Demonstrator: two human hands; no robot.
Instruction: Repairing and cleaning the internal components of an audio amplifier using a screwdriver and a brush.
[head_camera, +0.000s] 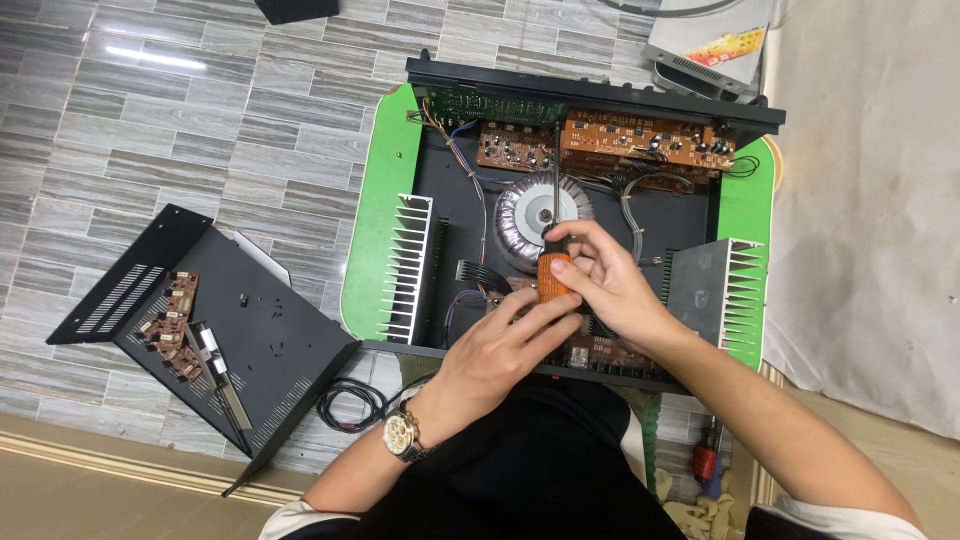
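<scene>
An opened black amplifier chassis lies on a green mat. Inside it sit brown circuit boards, a round silver transformer and finned white heat sinks. An orange-handled screwdriver stands upright, its shaft reaching toward the transformer's centre. My left hand, with a wristwatch, wraps the lower handle. My right hand grips the handle from the right side. Both hands hide the board beneath them.
The removed black cover lies on the tiled floor at left, with small circuit boards and loose screws on it. A black cable coils near the chassis front. A grey device sits at top right, beside a white cloth.
</scene>
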